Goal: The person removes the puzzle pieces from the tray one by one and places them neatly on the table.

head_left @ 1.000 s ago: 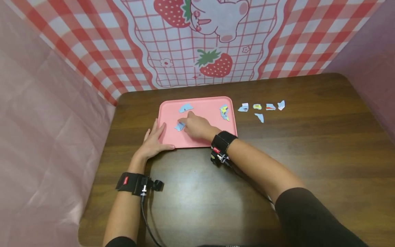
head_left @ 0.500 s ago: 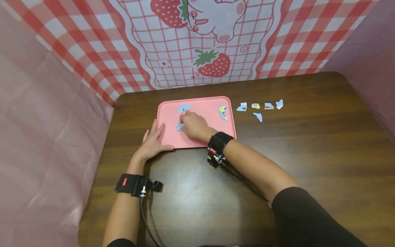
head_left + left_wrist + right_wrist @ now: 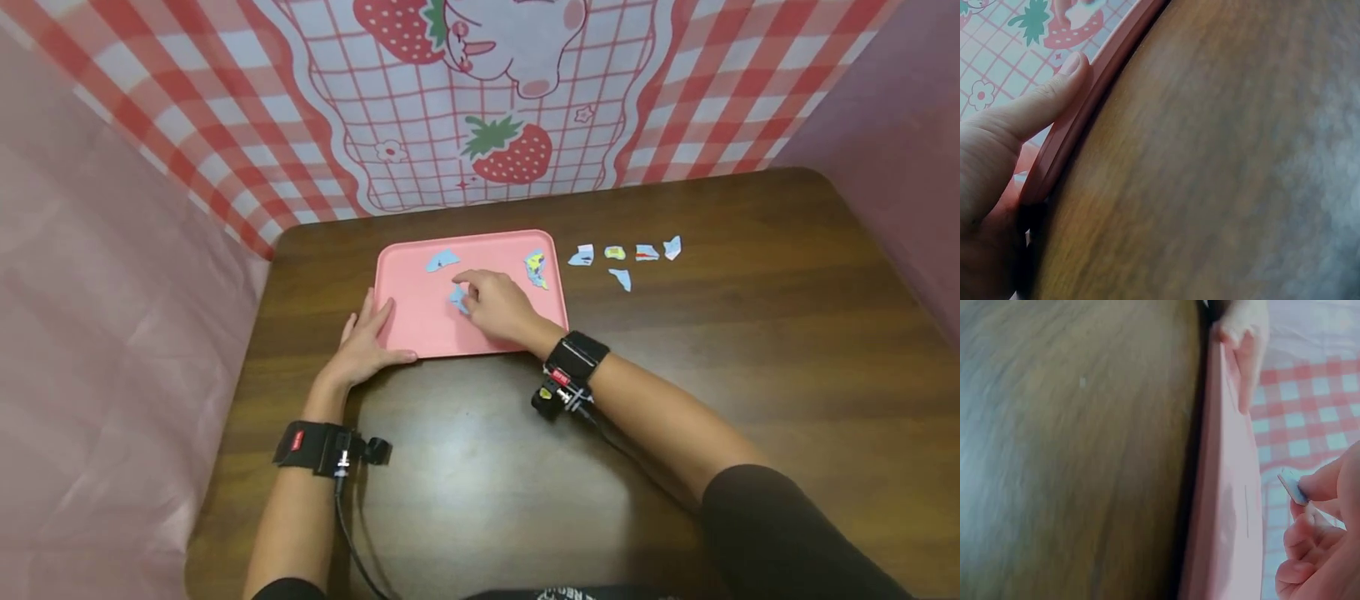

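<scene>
In the head view my left hand (image 3: 360, 346) is spread over the front left corner of a pink tray (image 3: 420, 337). The left wrist view shows its thumb lying straight along the tray's rim (image 3: 1110, 62). Above the tray, my right hand (image 3: 501, 307) pinches a small light-blue puzzle piece (image 3: 458, 298) between thumb and fingers. That puzzle piece (image 3: 1293, 487) appears tilted and raised off the tray in the right wrist view. Another blue piece (image 3: 442, 261) lies near the tray's back edge. A yellow, blue and purple piece (image 3: 536, 269) is at its right side.
Several loose pieces lie on the wooden table right of the tray, among them a yellow one (image 3: 615, 252) and a plain blue one (image 3: 621, 279). Behind the table hangs a checked strawberry cloth (image 3: 405, 108). A cable (image 3: 348, 533) trails from the left wrist camera.
My right hand has drawn back to the right from the tray's middle, bringing the blue puzzle piece, which lay on the tray, up with it. My left hand stays at the tray's corner.
</scene>
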Demonstrator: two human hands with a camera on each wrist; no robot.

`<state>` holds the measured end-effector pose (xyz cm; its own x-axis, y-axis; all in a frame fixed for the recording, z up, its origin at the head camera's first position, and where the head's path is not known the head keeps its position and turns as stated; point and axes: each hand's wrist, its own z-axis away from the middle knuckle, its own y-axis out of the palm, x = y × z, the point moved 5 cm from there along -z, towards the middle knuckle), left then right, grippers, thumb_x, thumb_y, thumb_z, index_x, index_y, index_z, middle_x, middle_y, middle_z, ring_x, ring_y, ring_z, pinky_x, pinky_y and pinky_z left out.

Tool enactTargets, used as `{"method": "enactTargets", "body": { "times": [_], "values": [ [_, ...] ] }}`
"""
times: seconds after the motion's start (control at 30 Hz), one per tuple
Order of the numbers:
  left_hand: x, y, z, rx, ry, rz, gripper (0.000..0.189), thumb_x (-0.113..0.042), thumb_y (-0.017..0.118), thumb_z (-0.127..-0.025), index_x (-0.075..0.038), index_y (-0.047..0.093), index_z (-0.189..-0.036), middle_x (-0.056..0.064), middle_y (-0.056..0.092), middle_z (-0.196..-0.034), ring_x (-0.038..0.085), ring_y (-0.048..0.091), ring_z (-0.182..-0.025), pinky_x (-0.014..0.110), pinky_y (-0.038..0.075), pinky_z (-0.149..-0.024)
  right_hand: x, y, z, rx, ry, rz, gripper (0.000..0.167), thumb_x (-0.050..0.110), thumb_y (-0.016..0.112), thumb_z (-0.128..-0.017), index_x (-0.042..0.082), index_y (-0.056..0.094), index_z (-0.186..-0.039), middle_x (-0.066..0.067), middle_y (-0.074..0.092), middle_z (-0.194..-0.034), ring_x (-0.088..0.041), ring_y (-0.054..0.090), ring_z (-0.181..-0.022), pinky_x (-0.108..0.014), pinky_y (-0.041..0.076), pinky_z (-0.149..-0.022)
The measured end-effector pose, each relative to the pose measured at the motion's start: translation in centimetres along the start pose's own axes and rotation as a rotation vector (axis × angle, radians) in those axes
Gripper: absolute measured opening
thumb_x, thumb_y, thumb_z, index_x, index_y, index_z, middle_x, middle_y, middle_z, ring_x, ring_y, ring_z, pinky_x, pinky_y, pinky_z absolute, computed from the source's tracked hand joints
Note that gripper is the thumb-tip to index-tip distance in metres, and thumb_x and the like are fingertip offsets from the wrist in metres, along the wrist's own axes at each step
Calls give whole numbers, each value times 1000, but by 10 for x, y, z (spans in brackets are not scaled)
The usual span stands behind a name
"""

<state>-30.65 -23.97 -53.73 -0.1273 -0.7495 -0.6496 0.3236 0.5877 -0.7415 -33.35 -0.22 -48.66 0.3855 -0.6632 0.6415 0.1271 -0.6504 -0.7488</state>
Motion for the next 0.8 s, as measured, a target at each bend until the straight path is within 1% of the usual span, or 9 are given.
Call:
{"method": "enactTargets", "body": {
  "times": [0.1,0.2,0.33,0.53,0.7,0.8],
  "values": [
    [0,-1,0,0,-4,2,115,-46,85,-79,-8,15,-162,10,-17,-167,32,-8,-154,52,-9,-120,-5,-15,5,-36,2,-56,34,7,59,-96,7,68,-128,-4,61,-87,-17,53,-73,-31,43,-67],
    [-1,-2,1,7,-8,6,115,-48,84,-79,-9,15,-162,9,-18,-167,31,-9,-154,51,-9,-120,-13,-31,11,-86,26,-102,32,7,60,-94,6,69,-125,-6,64,-87,-18,55,-70,-32,44,-66],
    [-2,-4,3,4,-2,6,116,-47,85,-78,-7,15,-162,11,-17,-167,32,-8,-154,52,-9,-120,-29,-50,20,-171,81,-141,28,9,65,-90,5,70,-117,-6,66,-83,-19,56,-67,-33,44,-64],
    [-1,-7,5,-4,-4,26,114,-43,86,-79,-7,16,-162,10,-17,-167,33,-8,-153,52,-10,-119,-54,-69,28,-264,151,-199,22,8,68,-88,3,70,-109,-10,70,-84,-21,63,-72,-31,47,-65],
    [-3,-2,3,3,3,33,113,-42,86,-79,-7,17,-162,11,-17,-167,34,-8,-153,52,-10,-119,-78,-85,43,-329,228,-168,22,11,67,-88,2,71,-108,-11,74,-84,-21,68,-75,-30,48,-67],
    [-3,-3,2,0,4,17,113,-44,85,-79,-6,17,-162,12,-17,-167,34,-7,-153,52,-9,-119,-93,-95,48,-356,263,-141,23,11,67,-88,1,71,-109,-13,74,-85,-23,68,-77,-31,47,-69]
  ]
}}
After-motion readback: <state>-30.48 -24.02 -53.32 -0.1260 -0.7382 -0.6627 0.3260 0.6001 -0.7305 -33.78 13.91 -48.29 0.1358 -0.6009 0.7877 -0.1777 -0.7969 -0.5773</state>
